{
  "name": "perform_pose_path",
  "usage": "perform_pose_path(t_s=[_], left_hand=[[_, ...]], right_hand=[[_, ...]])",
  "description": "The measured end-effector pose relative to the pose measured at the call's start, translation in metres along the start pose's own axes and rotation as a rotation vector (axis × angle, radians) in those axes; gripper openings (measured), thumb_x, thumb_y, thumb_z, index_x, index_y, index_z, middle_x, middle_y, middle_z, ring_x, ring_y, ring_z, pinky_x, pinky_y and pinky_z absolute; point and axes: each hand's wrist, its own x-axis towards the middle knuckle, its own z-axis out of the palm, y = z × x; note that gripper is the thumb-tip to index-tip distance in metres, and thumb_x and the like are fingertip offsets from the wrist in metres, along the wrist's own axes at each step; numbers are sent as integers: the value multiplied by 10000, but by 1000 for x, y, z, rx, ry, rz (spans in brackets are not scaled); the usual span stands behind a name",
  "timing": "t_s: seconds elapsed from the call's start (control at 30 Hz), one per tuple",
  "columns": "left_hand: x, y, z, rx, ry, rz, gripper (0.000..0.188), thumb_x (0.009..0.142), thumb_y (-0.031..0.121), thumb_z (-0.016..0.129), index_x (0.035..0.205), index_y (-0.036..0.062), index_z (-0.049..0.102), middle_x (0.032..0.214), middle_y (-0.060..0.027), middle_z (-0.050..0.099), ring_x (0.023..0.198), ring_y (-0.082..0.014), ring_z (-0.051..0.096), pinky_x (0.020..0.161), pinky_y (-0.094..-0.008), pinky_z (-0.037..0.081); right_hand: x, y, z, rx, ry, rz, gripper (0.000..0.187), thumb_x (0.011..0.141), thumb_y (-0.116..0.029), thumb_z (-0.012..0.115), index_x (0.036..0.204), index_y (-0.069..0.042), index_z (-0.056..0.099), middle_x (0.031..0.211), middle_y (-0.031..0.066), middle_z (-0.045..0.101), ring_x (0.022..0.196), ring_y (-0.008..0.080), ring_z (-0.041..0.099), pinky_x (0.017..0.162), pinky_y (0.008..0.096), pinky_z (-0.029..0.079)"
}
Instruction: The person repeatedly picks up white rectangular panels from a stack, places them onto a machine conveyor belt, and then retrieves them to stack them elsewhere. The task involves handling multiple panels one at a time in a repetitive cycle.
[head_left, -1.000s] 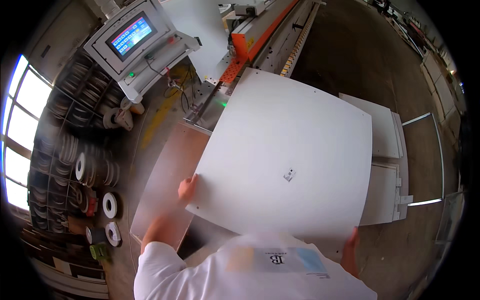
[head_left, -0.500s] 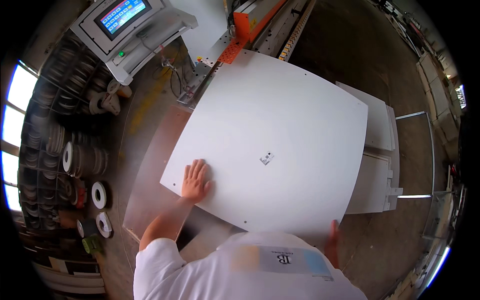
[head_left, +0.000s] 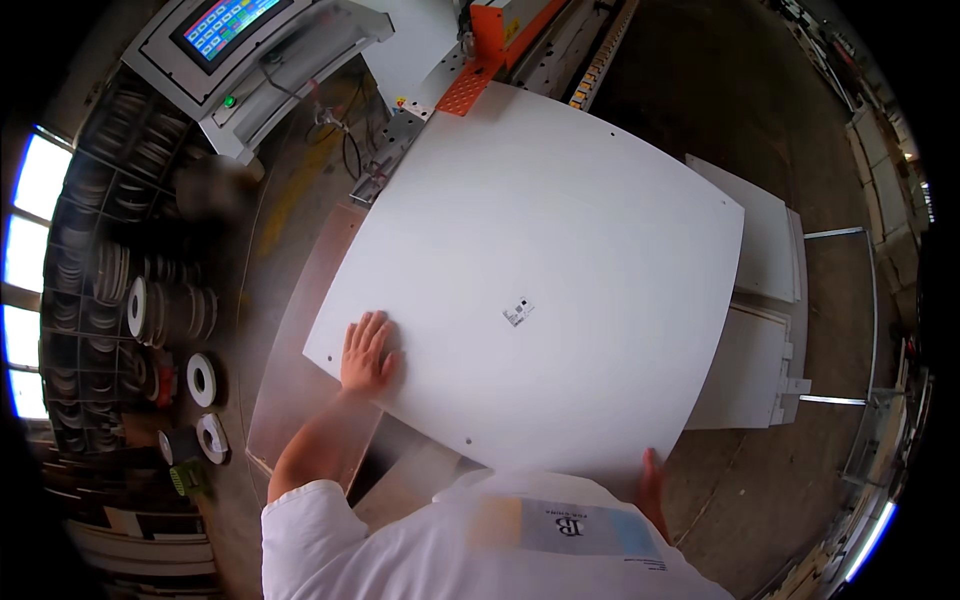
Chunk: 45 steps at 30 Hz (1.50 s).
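Left hand (head_left: 366, 353): forearm extended forward, palm flat, fingers spread on the white panel (head_left: 540, 270) near its corner. Right hand (head_left: 651, 482): mostly hidden, at the near edge; grip cannot be determined. Panel extends forward toward the orange machine (head_left: 500, 25).

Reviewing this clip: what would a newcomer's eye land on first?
A big white panel fills the middle, with the left hand flat on its near left corner and the right hand at its near edge. Beyond it, top left, stands a grey control console with a lit screen.
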Motion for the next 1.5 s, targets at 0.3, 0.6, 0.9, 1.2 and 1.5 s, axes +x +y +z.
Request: perform_pose_path(t_s=[0.3, 0.6, 0.9, 1.2, 1.5], left_hand=[[22, 3, -1, -30, -24, -11, 616, 888, 260, 660, 1458, 99, 489, 1584, -129, 413, 1491, -356, 335, 1211, -551, 245], [86, 7, 13, -32, 15, 1, 617, 910, 322, 634, 1472, 120, 477, 1602, -102, 393, 1511, -314, 304, 1242, -505, 202], [161, 23, 23, -14, 60, -3, 581, 943, 356, 603, 1465, 130, 484, 1596, -77, 402, 1512, -286, 299, 1249, -487, 201], [237, 39, 33, -28, 52, -24, 564, 919, 314, 622, 1433, 110, 512, 1591, -80, 411, 1517, -280, 284, 1246, -471, 203], [321, 65, 43, -9, 135, 28, 543, 908, 303, 632, 1412, 136, 521, 1556, -84, 451, 1478, -292, 350, 1225, -494, 242]], right_hand=[[-4, -56, 11, -89, 16, 71, 591, 1007, -456, 609, 1282, 67, 617, 1234, 136, 660, 1101, 238, 615, 924, 391, 503], [75, -51, -5, -63, -164, -159, 602, 1041, -432, 535, 1319, 98, 598, 1278, 165, 645, 1143, 255, 606, 1000, 394, 476], [145, -109, 14, 380, -278, 42, 618, 1015, -473, 583, 1329, 59, 577, 1262, 138, 644, 1082, 262, 644, 925, 394, 530], [205, -158, 31, 239, -64, 103, 619, 915, -477, 734, 1220, 57, 660, 1162, 147, 694, 1030, 238, 673, 844, 390, 557], [259, -225, 49, 160, 84, 28, 658, 872, -497, 765, 1220, 50, 657, 1143, 140, 710, 1004, 234, 686, 844, 384, 559]])
